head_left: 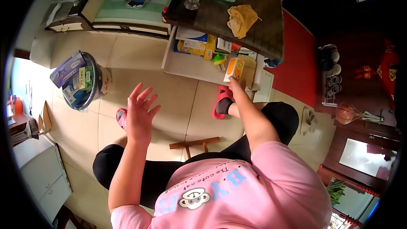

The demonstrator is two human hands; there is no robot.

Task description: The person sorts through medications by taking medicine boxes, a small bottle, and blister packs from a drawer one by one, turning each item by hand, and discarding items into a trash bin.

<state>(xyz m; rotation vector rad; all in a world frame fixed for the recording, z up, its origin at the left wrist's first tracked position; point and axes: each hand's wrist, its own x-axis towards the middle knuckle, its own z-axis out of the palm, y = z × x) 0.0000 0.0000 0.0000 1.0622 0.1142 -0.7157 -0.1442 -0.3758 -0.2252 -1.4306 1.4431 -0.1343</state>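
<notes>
- Orange and white, a small carton is held just right of the frame's centre, over the open drawer.
- Its lower end is gripped by the right hand, fingers closed on it; how far they are wrapped underneath cannot be told.
- The left hand is raised left of centre above the floor tiles, fingers spread wide, nothing held.
- Beside the carton, a brown paper packet is seen to the right and a green-and-yellow capped item to the left.
- At the left of the frame, a bin is filled with boxes, and a purple box is pushed out past its rim.
- With only one end gripped, the carton could be tipped or dropped by a loosened hold; by a sideways swing, the capped item could be knocked. The purple box could be dislodged by a bump.
- The carton's long axis is set nearly up and down the frame, the upper end leaned slightly right and pointed towards the dark worktop.
</notes>
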